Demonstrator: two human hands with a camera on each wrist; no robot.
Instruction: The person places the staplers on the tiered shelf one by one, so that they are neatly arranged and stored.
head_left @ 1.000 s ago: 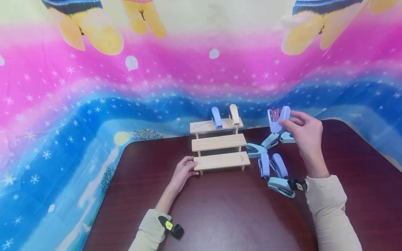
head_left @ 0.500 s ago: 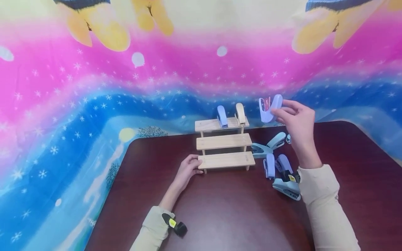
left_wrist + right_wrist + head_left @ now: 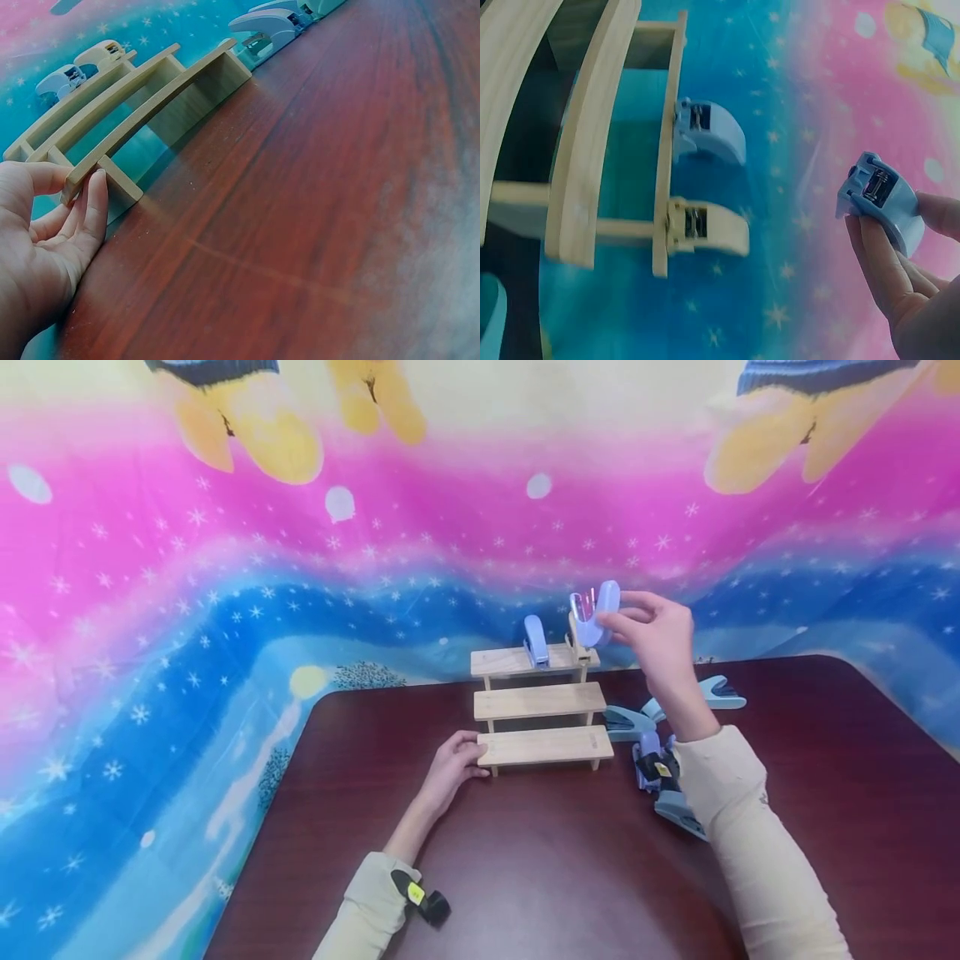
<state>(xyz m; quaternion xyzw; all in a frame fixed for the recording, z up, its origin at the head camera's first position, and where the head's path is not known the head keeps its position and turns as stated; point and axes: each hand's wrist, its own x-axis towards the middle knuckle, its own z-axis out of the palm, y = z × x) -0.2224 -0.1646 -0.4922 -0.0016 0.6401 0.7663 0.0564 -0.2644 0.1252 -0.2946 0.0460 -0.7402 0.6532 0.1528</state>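
A three-tier wooden display stand stands on the table. My left hand pinches the left end of its lowest tier, thumb on top and fingers below, as the left wrist view shows. My right hand holds a lavender stapler upright, its arms parted, in the air by the top tier's right end. On that tier a periwinkle stapler and a cream stapler stand on end. In the head view the held stapler partly covers the cream one.
Mint staplers lie right of the stand, one farther back and one nearer. Lavender staplers among them are partly hidden by the right wrist strap. A patterned cloth hangs behind the dark table.
My right hand has carried the lavender stapler leftward and slightly up, from above the loose staplers to the stand's top tier. My left hand keeps its hold on the stand. The head view has shifted slightly.
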